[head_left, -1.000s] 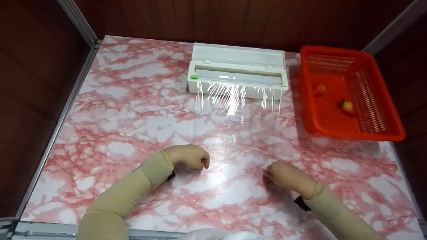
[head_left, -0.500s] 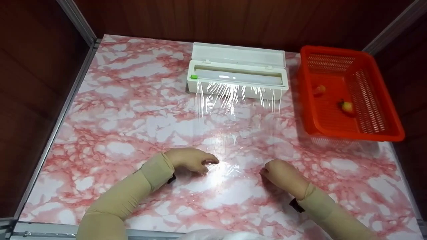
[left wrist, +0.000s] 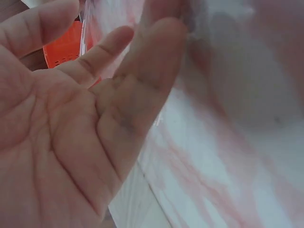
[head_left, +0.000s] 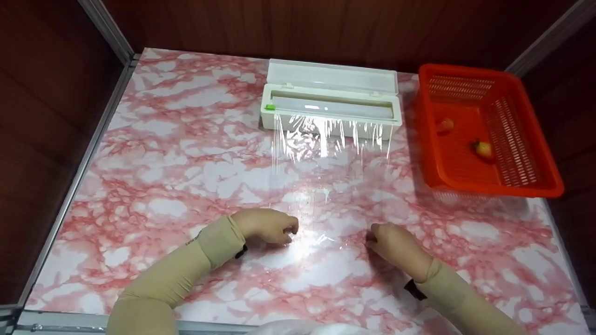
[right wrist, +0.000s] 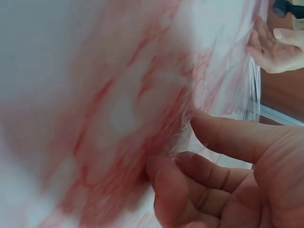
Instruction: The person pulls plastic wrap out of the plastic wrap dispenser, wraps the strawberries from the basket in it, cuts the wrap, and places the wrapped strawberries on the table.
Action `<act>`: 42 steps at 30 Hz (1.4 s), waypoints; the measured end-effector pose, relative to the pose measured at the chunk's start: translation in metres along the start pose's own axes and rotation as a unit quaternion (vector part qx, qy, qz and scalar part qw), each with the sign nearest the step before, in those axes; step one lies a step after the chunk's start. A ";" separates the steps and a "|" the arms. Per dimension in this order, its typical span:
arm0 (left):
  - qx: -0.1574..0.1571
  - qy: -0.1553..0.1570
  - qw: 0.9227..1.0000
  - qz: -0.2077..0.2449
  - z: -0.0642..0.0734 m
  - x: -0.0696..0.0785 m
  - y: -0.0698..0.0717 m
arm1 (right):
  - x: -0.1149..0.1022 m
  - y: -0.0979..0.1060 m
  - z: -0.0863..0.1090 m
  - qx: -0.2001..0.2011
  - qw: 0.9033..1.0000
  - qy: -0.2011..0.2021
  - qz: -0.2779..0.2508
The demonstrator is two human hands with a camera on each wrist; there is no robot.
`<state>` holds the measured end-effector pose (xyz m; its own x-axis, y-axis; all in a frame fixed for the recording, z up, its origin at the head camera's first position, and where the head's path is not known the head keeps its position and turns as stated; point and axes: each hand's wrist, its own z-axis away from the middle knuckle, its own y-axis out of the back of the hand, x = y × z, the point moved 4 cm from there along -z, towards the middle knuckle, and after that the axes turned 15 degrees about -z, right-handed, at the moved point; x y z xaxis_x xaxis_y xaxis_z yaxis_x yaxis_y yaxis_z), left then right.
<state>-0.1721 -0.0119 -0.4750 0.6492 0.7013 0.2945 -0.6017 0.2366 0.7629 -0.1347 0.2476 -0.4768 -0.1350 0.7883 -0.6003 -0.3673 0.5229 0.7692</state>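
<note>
A clear sheet of plastic wrap (head_left: 326, 179) stretches toward me from a white wrap dispenser (head_left: 279, 122), whose lid (head_left: 331, 77) stands open. The roll (head_left: 335, 109) shows inside, with a small green slider (head_left: 270, 107) at the left end. Near the sheet's front left corner is my left hand (head_left: 266, 226), thumb and fingers apart; the left wrist view shows its palm turned up and fingers (left wrist: 156, 71) spread beside the film. My right hand (head_left: 401, 245) has the front right corner, the film's crumpled edge (right wrist: 183, 137) lying between its curled thumb and fingers.
An orange-red plastic basket (head_left: 496, 188) stands at the right, with a yellow-red fruit (head_left: 484, 149) and another small fruit-like piece (head_left: 445, 124) in it. The pink-marbled tabletop (head_left: 172, 153) is bordered by dark wood panels (head_left: 326, 28) at the back and sides.
The left hand's thumb and fingers have parted; they reached farther right half a second ago and have drawn back slightly. The right hand has shifted a little left since one second ago.
</note>
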 end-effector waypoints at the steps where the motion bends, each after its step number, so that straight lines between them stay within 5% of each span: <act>1: -0.001 0.003 1.000 -0.001 0.001 0.001 0.001 | 0.000 0.000 0.001 0.002 1.000 0.003 0.009; 9: 0.047 -0.001 0.998 -0.049 -0.006 0.017 0.018 | -0.001 0.001 0.006 0.008 0.999 0.000 0.051; 16: 0.150 -0.091 0.979 -0.106 -0.024 0.037 0.024 | -0.001 -0.001 0.006 0.008 0.998 -0.010 0.056; 23: 0.094 -0.087 0.981 -0.144 -0.034 0.043 0.005 | -0.001 -0.002 0.006 0.008 0.999 -0.013 0.051; 29: 0.084 -0.077 0.975 -0.190 -0.032 0.046 -0.003 | -0.002 -0.001 0.007 0.010 0.999 -0.010 0.046; 35: 0.061 -0.070 0.979 -0.184 -0.031 0.046 -0.006 | -0.003 0.004 0.011 0.004 0.999 -0.007 0.048; 42: 0.064 -0.069 0.975 -0.200 -0.030 0.047 -0.007 | -0.009 0.039 0.011 -0.007 0.997 -0.075 0.004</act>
<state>-0.1519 0.0396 -0.4837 0.8821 0.4704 0.0260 -0.2298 0.3815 0.8953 -0.1376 0.2645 -0.4397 -0.0001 0.8323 -0.5543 -0.3797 0.5128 0.7700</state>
